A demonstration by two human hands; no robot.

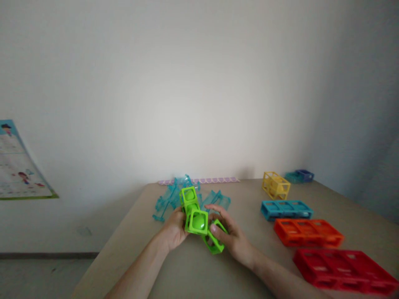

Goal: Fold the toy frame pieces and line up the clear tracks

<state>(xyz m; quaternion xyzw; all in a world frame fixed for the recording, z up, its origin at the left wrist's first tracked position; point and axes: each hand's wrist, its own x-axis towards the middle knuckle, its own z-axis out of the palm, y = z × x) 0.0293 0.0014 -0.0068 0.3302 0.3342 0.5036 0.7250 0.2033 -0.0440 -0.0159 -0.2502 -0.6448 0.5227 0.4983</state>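
Note:
My left hand (174,228) is closed on the lower left side of a bright green plastic cube-frame piece (188,195), whose open cells have round green shapes inside. My right hand (232,236) grips a tilted green frame cube (215,245) between thumb and fingers, with the index finger raised. The two green parts meet or overlap in front of me; whether they are joined I cannot tell. Just behind my hands, translucent teal plastic pieces (170,197) lie in a loose heap, with more teal pieces (222,201) to the right.
Along the table's right side stand a red frame block (343,270), an orange one (308,232), a blue one (286,209) and a yellow one (276,185). A dark blue piece (304,175) sits at the far corner. A purple patterned strip (218,180) runs along the wall.

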